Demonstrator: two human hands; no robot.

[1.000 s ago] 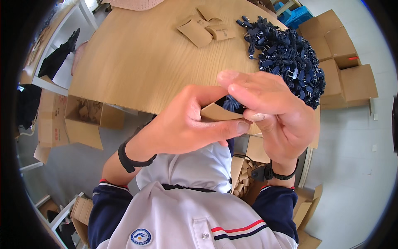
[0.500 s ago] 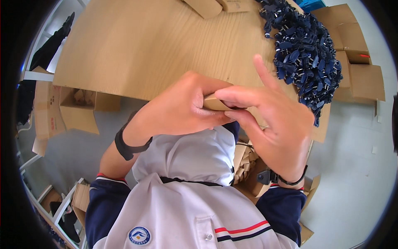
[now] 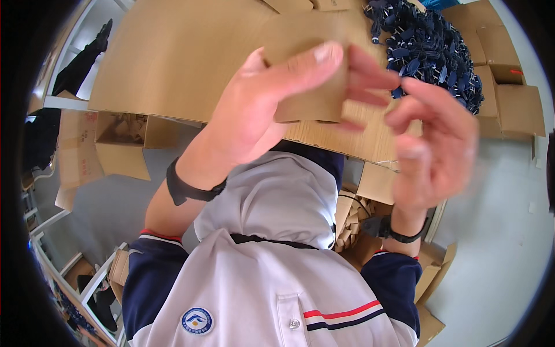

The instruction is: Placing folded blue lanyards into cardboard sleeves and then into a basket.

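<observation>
My left hand (image 3: 260, 98) grips a small brown cardboard box (image 3: 315, 104) above the near part of the table. Its thumb lies across the box's upper face, and the blurred fingertips show past the box's right side. To the right, my right hand (image 3: 433, 150) is apart from the box. Its fingers are loosely bent and spread, with nothing seen between them. Motion smears both hands somewhat. Beyond the right hand lies a heap of dark blue corded pieces with plug-like metal pins (image 3: 430, 58).
The wooden table (image 3: 173, 63) extends ahead, with brown cardboard (image 3: 289, 4) at its far edge. Open cartons (image 3: 121, 153) stand to the left and more cartons (image 3: 517, 107) to the right. A carton of small folded cardboard pieces (image 3: 350, 222) sits below the table's near edge.
My right hand has let go of the small box and moved right. My left hand has turned and lifted the box, so its broad face now shows.
</observation>
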